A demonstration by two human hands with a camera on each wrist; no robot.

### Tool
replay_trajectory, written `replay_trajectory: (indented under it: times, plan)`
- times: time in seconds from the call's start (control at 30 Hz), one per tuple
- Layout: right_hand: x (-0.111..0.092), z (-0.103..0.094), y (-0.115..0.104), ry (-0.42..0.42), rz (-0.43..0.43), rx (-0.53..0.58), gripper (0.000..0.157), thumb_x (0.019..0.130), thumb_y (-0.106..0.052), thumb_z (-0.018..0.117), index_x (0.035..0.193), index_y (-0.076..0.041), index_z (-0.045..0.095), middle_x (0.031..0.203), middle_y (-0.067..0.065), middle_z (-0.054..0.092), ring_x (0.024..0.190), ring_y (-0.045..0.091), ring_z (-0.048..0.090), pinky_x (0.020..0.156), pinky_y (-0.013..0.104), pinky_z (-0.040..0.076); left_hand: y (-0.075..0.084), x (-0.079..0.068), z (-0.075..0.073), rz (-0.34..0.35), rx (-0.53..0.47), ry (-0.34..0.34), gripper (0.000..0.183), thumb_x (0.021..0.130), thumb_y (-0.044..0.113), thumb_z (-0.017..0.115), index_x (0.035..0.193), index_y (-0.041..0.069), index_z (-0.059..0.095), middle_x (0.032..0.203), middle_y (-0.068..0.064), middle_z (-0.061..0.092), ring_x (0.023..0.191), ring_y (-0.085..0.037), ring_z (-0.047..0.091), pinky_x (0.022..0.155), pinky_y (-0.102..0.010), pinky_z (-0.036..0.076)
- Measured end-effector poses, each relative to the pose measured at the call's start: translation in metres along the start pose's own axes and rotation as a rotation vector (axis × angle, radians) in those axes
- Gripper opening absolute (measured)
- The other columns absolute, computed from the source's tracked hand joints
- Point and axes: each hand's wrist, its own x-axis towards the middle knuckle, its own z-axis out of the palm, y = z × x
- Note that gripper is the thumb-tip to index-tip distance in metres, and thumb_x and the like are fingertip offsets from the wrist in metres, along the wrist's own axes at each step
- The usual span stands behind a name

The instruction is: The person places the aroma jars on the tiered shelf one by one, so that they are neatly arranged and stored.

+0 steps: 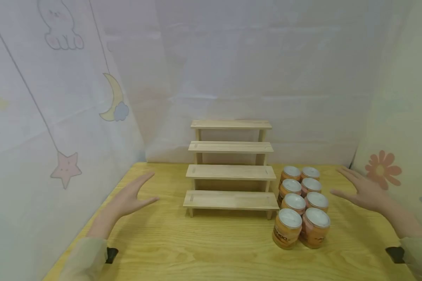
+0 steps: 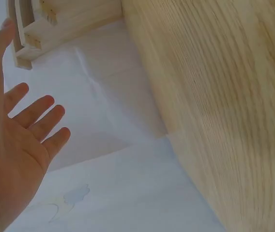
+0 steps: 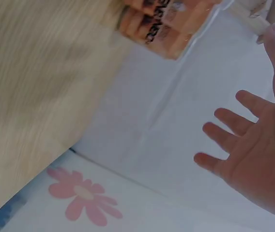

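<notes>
My left hand (image 1: 128,199) is held over the left side of the table, fingers spread and holding nothing. On the other side my right hand (image 1: 363,191) is also spread, just right of a group of orange cans (image 1: 316,226). These cans stand upright with pale silvery lids, packed in two columns running away from me. Between the hands stands a light wooden four-step display rack (image 1: 231,200), with bare shelves. In the left wrist view the palm and fingers (image 2: 40,113) show, apart from the rack. The right wrist view shows spread fingers (image 3: 224,130) below the cans (image 3: 164,24).
The wooden table (image 1: 197,249) has its left edge by a cloth wall printed with a moon (image 1: 114,97) and a star (image 1: 66,168). A pale cloth (image 1: 267,70) hangs behind the rack. At the right, another cloth carries a red flower (image 1: 382,169).
</notes>
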Motion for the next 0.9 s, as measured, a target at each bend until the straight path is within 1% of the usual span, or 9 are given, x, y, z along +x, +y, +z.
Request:
replay_trajectory:
  times: [0.2, 0.27, 0.33, 0.43, 0.57, 0.67, 0.77, 0.83, 0.9]
  plan:
    - [0.004, -0.002, -0.032, 0.055, -0.075, 0.105, 0.063, 0.087, -0.029, 0.068, 0.137, 0.001, 0.042, 0.134, 0.029, 0.044, 0.117, 0.052, 0.043, 0.081, 0.064, 0.041, 0.004, 0.006, 0.012, -0.008, -0.119, -0.015, 0.079, 0.085, 0.055, 0.061, 0.146, 0.012, 0.034, 0.144, -0.015, 0.043, 0.128, -0.039, 0.043, 0.101, -0.058, 0.038]
    - [0.006, 0.000, -0.042, 0.082, -0.119, 0.102, 0.059, 0.087, -0.027, 0.069, 0.135, -0.001, 0.047, 0.131, 0.025, 0.050, 0.116, 0.047, 0.046, 0.081, 0.060, 0.043, 0.006, 0.008, 0.016, -0.013, -0.151, -0.027, 0.077, 0.085, 0.054, 0.061, 0.145, 0.013, 0.036, 0.142, -0.013, 0.046, 0.126, -0.037, 0.045, 0.100, -0.058, 0.039]
    - [0.007, 0.001, -0.052, 0.086, -0.150, 0.100, 0.057, 0.086, -0.027, 0.069, 0.133, -0.001, 0.050, 0.129, 0.023, 0.053, 0.116, 0.044, 0.048, 0.083, 0.058, 0.043, 0.008, 0.011, 0.021, -0.011, -0.183, -0.040, 0.075, 0.085, 0.053, 0.061, 0.144, 0.014, 0.038, 0.141, -0.012, 0.047, 0.126, -0.036, 0.046, 0.100, -0.058, 0.039]
    - [0.010, 0.003, -0.068, 0.070, -0.186, 0.086, 0.054, 0.087, -0.030, 0.068, 0.133, -0.005, 0.052, 0.129, 0.020, 0.056, 0.116, 0.041, 0.051, 0.084, 0.056, 0.045, 0.012, 0.014, 0.029, -0.016, -0.227, -0.062, 0.073, 0.085, 0.052, 0.062, 0.144, 0.014, 0.039, 0.140, -0.011, 0.048, 0.125, -0.035, 0.047, 0.101, -0.057, 0.039]
    - [0.010, 0.008, -0.087, 0.009, -0.187, 0.124, 0.053, 0.089, -0.033, 0.065, 0.134, -0.008, 0.052, 0.129, 0.015, 0.057, 0.114, 0.037, 0.054, 0.084, 0.052, 0.050, 0.016, 0.019, 0.041, 0.011, -0.275, -0.085, 0.071, 0.086, 0.045, 0.064, 0.143, 0.011, 0.040, 0.140, -0.014, 0.048, 0.125, -0.035, 0.048, 0.103, -0.056, 0.038]
    - [0.010, 0.016, -0.097, 0.021, -0.218, 0.115, 0.048, 0.088, -0.032, 0.066, 0.130, -0.012, 0.055, 0.123, 0.007, 0.062, 0.106, 0.025, 0.059, 0.079, 0.043, 0.053, 0.020, 0.023, 0.048, 0.020, -0.305, -0.111, 0.071, 0.086, 0.045, 0.065, 0.143, 0.010, 0.039, 0.142, -0.015, 0.046, 0.126, -0.035, 0.047, 0.105, -0.053, 0.037]
    - [0.009, 0.025, -0.106, 0.035, -0.264, 0.118, 0.045, 0.086, -0.031, 0.069, 0.126, -0.014, 0.059, 0.115, 0.001, 0.065, 0.093, 0.015, 0.061, 0.071, 0.034, 0.053, 0.024, 0.026, 0.054, 0.019, -0.327, -0.134, 0.072, 0.086, 0.046, 0.065, 0.143, 0.011, 0.039, 0.143, -0.013, 0.044, 0.127, -0.034, 0.046, 0.107, -0.052, 0.036]
    - [0.007, 0.030, -0.113, 0.014, -0.274, 0.153, 0.045, 0.085, -0.033, 0.069, 0.126, -0.016, 0.059, 0.112, 0.000, 0.064, 0.082, 0.011, 0.058, 0.063, 0.027, 0.051, 0.025, 0.027, 0.058, 0.012, -0.328, -0.147, 0.073, 0.085, 0.047, 0.065, 0.144, 0.011, 0.039, 0.143, -0.012, 0.044, 0.127, -0.033, 0.046, 0.107, -0.051, 0.036]
    - [0.005, 0.035, -0.119, -0.025, -0.285, 0.210, 0.046, 0.085, -0.033, 0.069, 0.126, -0.015, 0.059, 0.114, 0.002, 0.063, 0.079, 0.009, 0.056, 0.059, 0.023, 0.050, 0.025, 0.027, 0.061, 0.010, -0.310, -0.155, 0.074, 0.085, 0.048, 0.065, 0.143, 0.012, 0.039, 0.143, -0.010, 0.045, 0.127, -0.032, 0.047, 0.106, -0.051, 0.037]
